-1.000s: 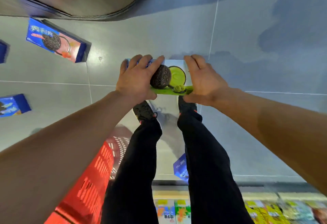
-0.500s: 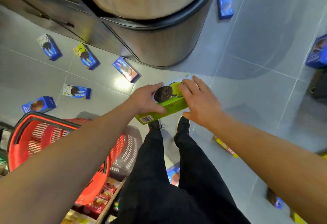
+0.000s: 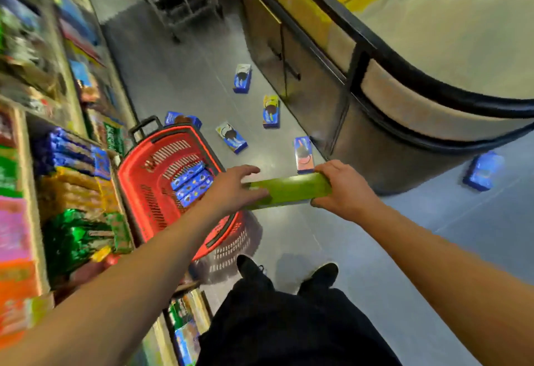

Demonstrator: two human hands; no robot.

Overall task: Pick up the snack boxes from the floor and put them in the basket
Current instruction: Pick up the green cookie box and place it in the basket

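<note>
Now the fingers (image 3: 320,167) of the right hand (image 3: 344,189) curl round one end of the green box (image 3: 289,190) while the left hand (image 3: 231,189) pinches the other. A second ago it was just off the floor; it now hangs beside the red basket (image 3: 130,180), so dropping it in looks next, with blue boxes (image 3: 242,78) left on the floor.

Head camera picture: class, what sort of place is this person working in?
Most likely a small shop aisle: shelves packed with snack packets, a red shopping basket on the floor, and a curved counter.
</note>
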